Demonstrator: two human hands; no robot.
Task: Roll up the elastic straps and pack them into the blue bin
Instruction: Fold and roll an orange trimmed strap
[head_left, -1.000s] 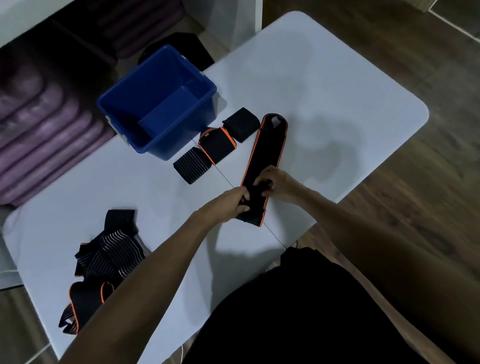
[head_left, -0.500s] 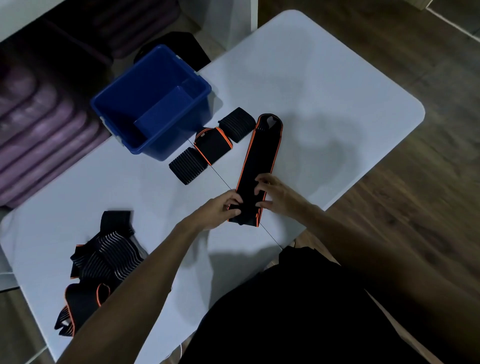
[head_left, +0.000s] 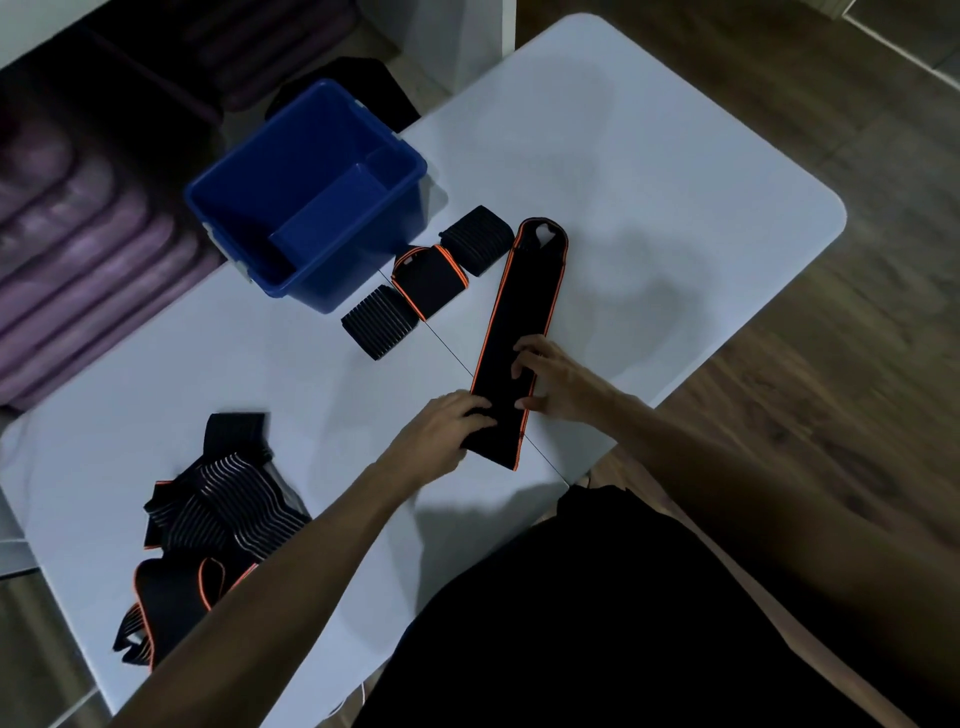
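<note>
A long black strap with orange edging lies flat on the white table, running from near my hands up toward the far side. My left hand grips its near end, fingers curled over the edge. My right hand rests on the strap a little farther up, fingers spread flat across it. Three rolled straps sit in a row beside the blue bin, which holds no straps that I can see. A heap of unrolled straps lies at the table's left front.
Purple cushions are stacked left of the table beyond its edge. A dark object sits behind the bin. Wooden floor lies to the right. A thin seam crosses the tabletop under the strap.
The near end, bunched under both hands a second ago, now lies flatter. My right hand has slid up the strap and spread out. My left hand stays at the near end.
</note>
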